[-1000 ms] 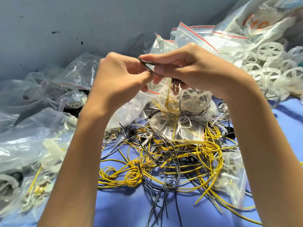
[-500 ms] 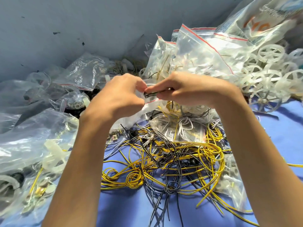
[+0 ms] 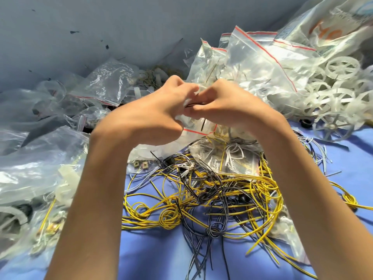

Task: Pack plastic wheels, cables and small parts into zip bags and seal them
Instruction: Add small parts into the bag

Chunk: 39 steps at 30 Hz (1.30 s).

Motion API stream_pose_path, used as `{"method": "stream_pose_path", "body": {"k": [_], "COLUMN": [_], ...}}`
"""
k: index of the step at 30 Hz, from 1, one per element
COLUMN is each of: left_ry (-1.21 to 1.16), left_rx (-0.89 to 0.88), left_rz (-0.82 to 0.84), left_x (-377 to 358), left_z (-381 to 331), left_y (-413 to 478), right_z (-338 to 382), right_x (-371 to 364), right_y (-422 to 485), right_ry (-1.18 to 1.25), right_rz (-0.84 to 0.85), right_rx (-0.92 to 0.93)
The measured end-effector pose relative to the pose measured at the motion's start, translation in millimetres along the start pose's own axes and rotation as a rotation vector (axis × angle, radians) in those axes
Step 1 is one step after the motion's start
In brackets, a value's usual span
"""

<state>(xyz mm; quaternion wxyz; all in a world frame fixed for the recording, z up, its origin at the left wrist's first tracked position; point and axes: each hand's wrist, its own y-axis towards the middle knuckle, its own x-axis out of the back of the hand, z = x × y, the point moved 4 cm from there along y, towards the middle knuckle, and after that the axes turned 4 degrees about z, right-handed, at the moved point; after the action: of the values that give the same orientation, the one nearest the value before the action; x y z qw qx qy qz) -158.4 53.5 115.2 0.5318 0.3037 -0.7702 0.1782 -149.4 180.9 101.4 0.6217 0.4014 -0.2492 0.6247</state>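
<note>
The left hand (image 3: 153, 116) and right hand (image 3: 228, 110) met fingertip to fingertip, both pinching the mouth of a small zip bag (image 3: 198, 128) with a dark cable (image 3: 191, 105) at its opening, above tangled yellow and grey cables (image 3: 212, 190) on the blue table (image 3: 151, 255); white plastic wheels (image 3: 341, 67) lay heaped to the right

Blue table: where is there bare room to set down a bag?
Bare blue table shows at the near edge below the cable tangle, and at far right between the wheel pile and the tangle. Bags crowd the left.

Blue tabletop (image 3: 153, 259) under tangled cables (image 3: 201, 201)
</note>
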Motion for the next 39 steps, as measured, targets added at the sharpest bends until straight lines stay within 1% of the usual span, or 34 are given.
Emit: {"method": "stream_pose_path", "body": {"k": [3, 7, 8, 10, 12, 13, 15, 17, 19, 22, 24, 27, 32, 37, 39], "left_ry": [-0.014, -0.040, -0.048, -0.061, -0.069, -0.069, -0.059, -0.049, -0.046, -0.055, -0.061, -0.073, -0.074, -0.273, -0.343], "left_rx": [0.014, -0.013, -0.020, -0.032, -0.036, -0.035, -0.036, -0.037, -0.037, -0.038, -0.039, -0.024, 0.070, 0.217, 0.273], "left_rz": [-0.039, -0.057, -0.054, -0.049, -0.051, -0.055, -0.075, -0.110, -0.144, -0.178, -0.193, -0.219, -0.319, -0.363, -0.424], "left_x": [2, 3, 3, 2, 3, 3, 4, 6, 8, 9, 9, 10, 17, 19, 21], "left_z": [0, -1, -2, -4, -4, -3, -1, 0, 1, 2, 2, 3, 16, 40, 48], "left_y": [1, 0, 0, 0, 0, 1, 1, 1, 0, 0, 0, 1, 1, -2, -4], "right_z": [9, 9, 8, 5, 3, 3, 8, 14, 19, 19, 18, 17, 16, 21, 23], "right_x": [-12, -28, -31, -30, -23, -19, -15, -18, -26, -36, -35, -25, -2, 12, 14], "right_y": [-3, -5, -5, -2, -1, -1, -2, -4, -7, -10, -12, -12, -11, -9, -11], "right_ry": [-0.008, -0.175, -0.216, -0.222, -0.093, -0.031, -0.058, -0.091, -0.144, -0.326, -0.394, -0.347, -0.167, 0.001, 0.068], "right_rz": [0.207, 0.383, 0.379, 0.301, 0.196, 0.153, 0.140, 0.199, 0.303, 0.449, 0.472, 0.367, 0.096, -0.140, -0.147], "right_rx": [0.073, 0.018, -0.006, -0.031, -0.028, -0.007, 0.087, 0.177, 0.194, 0.143, 0.107, 0.124, 0.190, 0.245, 0.254]}}
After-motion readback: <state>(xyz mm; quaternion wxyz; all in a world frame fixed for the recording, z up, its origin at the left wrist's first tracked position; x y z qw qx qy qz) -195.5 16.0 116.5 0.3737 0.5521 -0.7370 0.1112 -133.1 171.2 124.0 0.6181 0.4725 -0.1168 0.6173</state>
